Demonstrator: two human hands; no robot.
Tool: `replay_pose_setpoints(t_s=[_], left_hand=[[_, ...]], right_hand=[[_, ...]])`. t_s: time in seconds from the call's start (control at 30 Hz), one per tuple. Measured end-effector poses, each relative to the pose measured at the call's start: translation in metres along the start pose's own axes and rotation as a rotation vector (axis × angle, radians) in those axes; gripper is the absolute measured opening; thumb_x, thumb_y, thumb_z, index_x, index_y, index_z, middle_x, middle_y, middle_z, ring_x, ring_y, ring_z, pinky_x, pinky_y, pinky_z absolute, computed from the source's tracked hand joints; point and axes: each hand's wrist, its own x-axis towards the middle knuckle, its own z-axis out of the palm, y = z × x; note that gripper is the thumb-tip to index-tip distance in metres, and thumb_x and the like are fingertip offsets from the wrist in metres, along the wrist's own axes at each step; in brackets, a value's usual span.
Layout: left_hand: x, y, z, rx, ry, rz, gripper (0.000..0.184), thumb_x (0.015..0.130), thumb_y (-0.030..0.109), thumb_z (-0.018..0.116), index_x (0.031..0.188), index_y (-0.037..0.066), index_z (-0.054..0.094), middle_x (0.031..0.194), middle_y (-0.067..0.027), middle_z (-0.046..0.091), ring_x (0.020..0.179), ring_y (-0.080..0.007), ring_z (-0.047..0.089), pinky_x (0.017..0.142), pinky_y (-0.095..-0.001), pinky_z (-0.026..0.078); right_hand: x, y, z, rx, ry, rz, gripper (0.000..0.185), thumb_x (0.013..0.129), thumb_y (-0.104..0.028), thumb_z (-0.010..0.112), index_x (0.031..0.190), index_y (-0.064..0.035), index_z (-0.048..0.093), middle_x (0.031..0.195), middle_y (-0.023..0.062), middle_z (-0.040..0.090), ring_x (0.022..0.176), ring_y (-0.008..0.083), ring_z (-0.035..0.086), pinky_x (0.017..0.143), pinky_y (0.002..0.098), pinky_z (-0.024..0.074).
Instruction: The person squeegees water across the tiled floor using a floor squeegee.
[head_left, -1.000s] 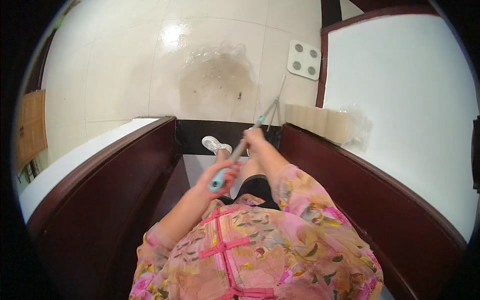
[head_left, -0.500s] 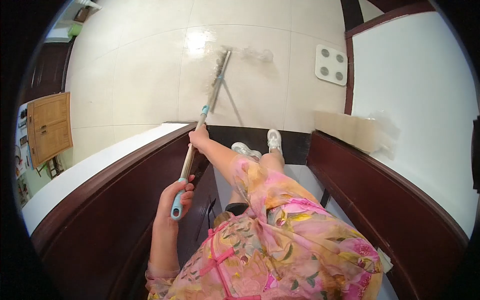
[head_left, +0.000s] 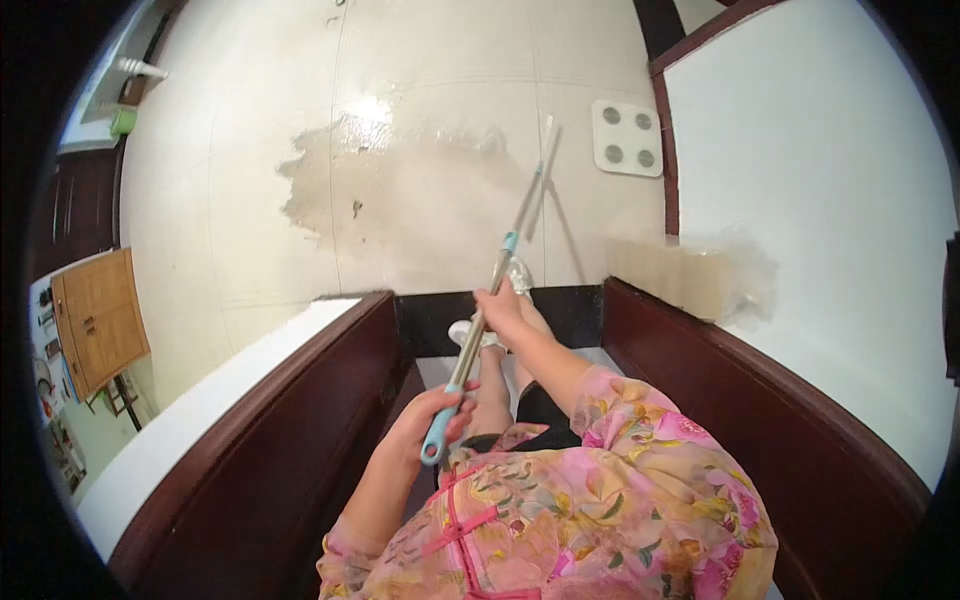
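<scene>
A long-handled floor squeegee [head_left: 525, 210] runs up and to the right from my body, its thin head resting on the tiles. My left hand [head_left: 428, 418] is closed around the light-blue end grip of the handle. Farther along, my right hand [head_left: 502, 308] wraps the metal pole below its blue joint. A murky puddle [head_left: 400, 185] spreads over the pale tiles to the left of the head, with small dark bits in it.
Dark wood door frames stand on both sides of me, with a black threshold [head_left: 560, 318] underfoot. A white scale [head_left: 627, 138] lies by the right wall. Beyond the left frame is a wooden cabinet [head_left: 103, 315].
Both hands and the squeegee have swung right, taking the head from the puddle's area toward the scale. More of the puddle now shows. One shoe has stepped forward past the threshold.
</scene>
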Motion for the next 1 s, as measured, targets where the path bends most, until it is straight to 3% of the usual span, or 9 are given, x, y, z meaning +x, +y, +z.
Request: replay_pose_setpoints(t_s=[0.13, 0.2, 0.23, 0.33, 0.43, 0.53, 0.7, 0.83, 1.0], left_hand=[[0.045, 0.044, 0.026, -0.159, 0.069, -0.017, 0.032, 0.076, 0.006, 0.045, 0.105, -0.005, 0.037, 0.074, -0.0065, 0.043, 0.047, -0.0071, 0.036, 0.034, -0.0149, 0.032], [0.030, 0.048, 0.035, -0.226, 0.140, 0.066, 0.032, 0.076, 0.005, 0.043, 0.106, -0.004, 0.038, 0.073, -0.0059, 0.042, 0.047, -0.0074, 0.035, 0.034, -0.0152, 0.031], [0.026, 0.043, 0.037, -0.240, 0.178, 0.107, 0.031, 0.076, 0.006, 0.044, 0.105, -0.002, 0.039, 0.072, -0.0057, 0.042, 0.047, -0.0073, 0.035, 0.034, -0.0153, 0.031], [0.023, 0.033, 0.052, -0.305, 0.266, 0.224, 0.029, 0.074, 0.006, 0.044, 0.103, 0.003, 0.041, 0.070, -0.0053, 0.042, 0.047, -0.0076, 0.035, 0.034, -0.0159, 0.030], [0.027, 0.034, 0.070, -0.280, 0.278, 0.216, 0.025, 0.075, 0.007, 0.043, 0.100, 0.002, 0.043, 0.067, -0.0043, 0.041, 0.047, -0.0082, 0.035, 0.036, -0.0169, 0.030], [0.007, 0.030, 0.098, 0.014, 0.351, 0.163, 0.027, 0.074, 0.006, 0.043, 0.100, 0.002, 0.043, 0.066, -0.0041, 0.041, 0.046, -0.0087, 0.037, 0.036, -0.0184, 0.030], [-0.015, 0.046, 0.139, 0.622, 0.482, -0.073, 0.031, 0.072, 0.005, 0.046, 0.103, 0.001, 0.042, 0.060, -0.0036, 0.043, 0.041, -0.0092, 0.038, 0.037, -0.0202, 0.031], [0.026, 0.082, 0.160, 1.027, 0.362, -0.271, 0.032, 0.071, 0.006, 0.048, 0.103, 0.000, 0.042, 0.056, -0.0036, 0.045, 0.041, -0.0112, 0.043, 0.038, -0.0218, 0.035], [0.125, 0.105, 0.203, 1.366, 0.092, -0.422, 0.022, 0.074, 0.011, 0.048, 0.093, -0.001, 0.044, 0.053, -0.0055, 0.046, 0.041, -0.0122, 0.044, 0.039, -0.0233, 0.037]], right_hand=[[0.048, -0.053, -0.002, -0.201, 0.179, 0.019, 0.046, 0.067, -0.012, 0.049, 0.107, 0.0018, 0.032, 0.089, 0.0220, 0.051, 0.084, 0.0323, 0.052, 0.068, 0.0372, 0.0439], [0.044, -0.073, 0.019, -0.258, 0.056, 0.080, 0.061, 0.066, -0.014, 0.049, 0.117, 0.0056, 0.022, 0.097, 0.0285, 0.047, 0.089, 0.0377, 0.049, 0.077, 0.0374, 0.0408], [0.042, -0.083, 0.030, -0.337, -0.104, 0.121, 0.074, 0.070, -0.018, 0.047, 0.125, 0.0060, 0.003, 0.100, 0.0267, 0.048, 0.091, 0.0345, 0.050, 0.077, 0.0362, 0.0403], [0.046, -0.092, 0.062, -0.421, -0.319, 0.081, 0.077, 0.069, -0.017, 0.049, 0.126, 0.0043, 0.001, 0.103, 0.0255, 0.047, 0.094, 0.0330, 0.049, 0.079, 0.0343, 0.0401], [0.045, -0.103, 0.067, -0.374, -0.459, 0.029, 0.068, 0.067, -0.015, 0.053, 0.120, 0.0057, 0.016, 0.104, 0.0256, 0.046, 0.092, 0.0334, 0.049, 0.079, 0.0356, 0.0407], [0.023, -0.107, 0.040, -0.171, -0.420, 0.042, 0.064, 0.068, -0.021, 0.057, 0.117, 0.0013, 0.023, 0.102, 0.0250, 0.045, 0.092, 0.0334, 0.048, 0.080, 0.0353, 0.0391], [-0.009, -0.083, -0.018, 0.167, -0.252, 0.115, 0.074, 0.069, -0.022, 0.056, 0.119, 0.0044, 0.009, 0.098, 0.0253, 0.047, 0.089, 0.0345, 0.050, 0.076, 0.0361, 0.0406], [-0.006, -0.098, -0.072, 0.725, -0.045, 0.212, 0.047, 0.072, -0.004, 0.049, 0.107, -0.0067, 0.018, 0.073, 0.0128, 0.045, 0.048, 0.0244, 0.054, 0.042, 0.0355, 0.0490], [0.042, -0.088, -0.143, 0.926, 0.166, 0.318, 0.013, 0.071, -0.007, 0.045, 0.081, 0.0005, 0.040, 0.066, 0.0122, 0.049, 0.051, 0.0245, 0.053, 0.047, 0.0365, 0.0482]])
